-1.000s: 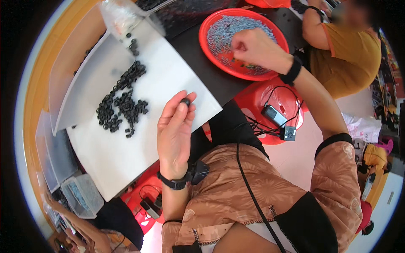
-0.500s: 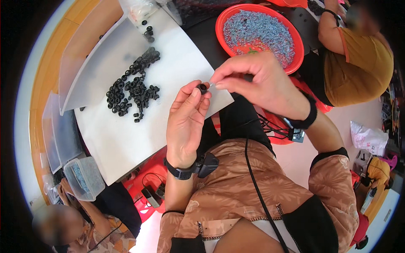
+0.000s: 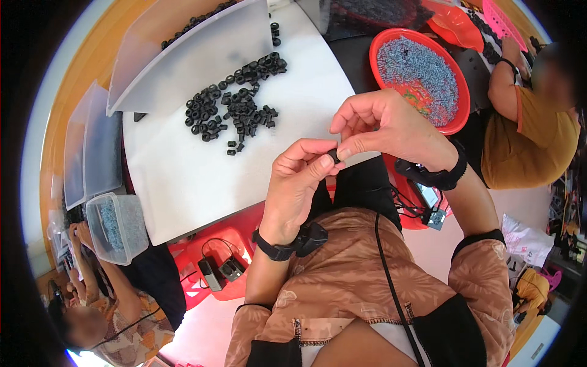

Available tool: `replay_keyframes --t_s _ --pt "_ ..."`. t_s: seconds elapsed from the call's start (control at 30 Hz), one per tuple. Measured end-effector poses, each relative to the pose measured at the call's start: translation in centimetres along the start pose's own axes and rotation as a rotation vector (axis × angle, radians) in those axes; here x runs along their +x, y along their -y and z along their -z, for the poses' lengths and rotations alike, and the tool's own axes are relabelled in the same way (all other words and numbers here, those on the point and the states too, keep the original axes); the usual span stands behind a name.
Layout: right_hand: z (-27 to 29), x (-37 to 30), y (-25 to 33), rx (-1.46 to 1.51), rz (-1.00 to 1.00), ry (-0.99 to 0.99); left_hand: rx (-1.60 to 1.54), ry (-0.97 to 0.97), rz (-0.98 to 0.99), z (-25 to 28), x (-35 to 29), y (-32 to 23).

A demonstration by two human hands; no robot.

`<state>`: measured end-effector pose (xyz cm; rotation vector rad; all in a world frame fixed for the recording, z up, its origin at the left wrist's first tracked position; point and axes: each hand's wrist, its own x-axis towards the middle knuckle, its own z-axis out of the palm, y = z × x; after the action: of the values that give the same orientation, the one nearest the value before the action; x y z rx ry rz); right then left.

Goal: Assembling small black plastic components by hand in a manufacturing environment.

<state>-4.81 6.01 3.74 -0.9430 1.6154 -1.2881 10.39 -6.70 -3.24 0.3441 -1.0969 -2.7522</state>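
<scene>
A small black ring (image 3: 334, 155) sits pinched between the left hand (image 3: 298, 186) grip and the right hand (image 3: 385, 125) fingertips, both clamped on it, above the white bench (image 3: 183, 177) edge, the black ring pile (image 3: 235, 104) lying beyond.

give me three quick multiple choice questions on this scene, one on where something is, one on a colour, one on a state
1. Where does the heap of small black rings lie?
A. on the white board
B. in the round bowl
C. on the person's lap

2. What colour is the round bowl of grey-blue bits?
A. green
B. red
C. white

3. How is the small black piece held?
A. flat on an open palm
B. lying loose on the board
C. pinched between fingertips of both hands

Answers: 1 A, the rings are spread on the white board. 2 B, its rim is red. 3 C, the left hand and right hand meet at it.
</scene>
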Motion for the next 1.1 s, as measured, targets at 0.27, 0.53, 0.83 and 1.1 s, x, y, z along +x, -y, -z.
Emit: replay_keyframes --t_s 0.27,0.53,0.83,1.1 --pt "-3.0 0.8 0.2 -0.182 0.142 -0.239 -0.177 0.000 -0.062 0.7 -0.1 -1.2" --pt "-6.2 0.9 -1.4 -1.131 0.743 -0.516 -0.194 -0.167 -0.064 1.1 -0.1 -1.6" --pt "-3.1 5.6 1.5 -0.869 0.380 -0.351 -0.346 -0.083 -0.126 3.3 0.1 -1.0" --pt "1.0 14.3 -3.2 -0.980 0.305 -0.294 -0.339 -0.054 -0.104 3.6 0.0 -1.0"
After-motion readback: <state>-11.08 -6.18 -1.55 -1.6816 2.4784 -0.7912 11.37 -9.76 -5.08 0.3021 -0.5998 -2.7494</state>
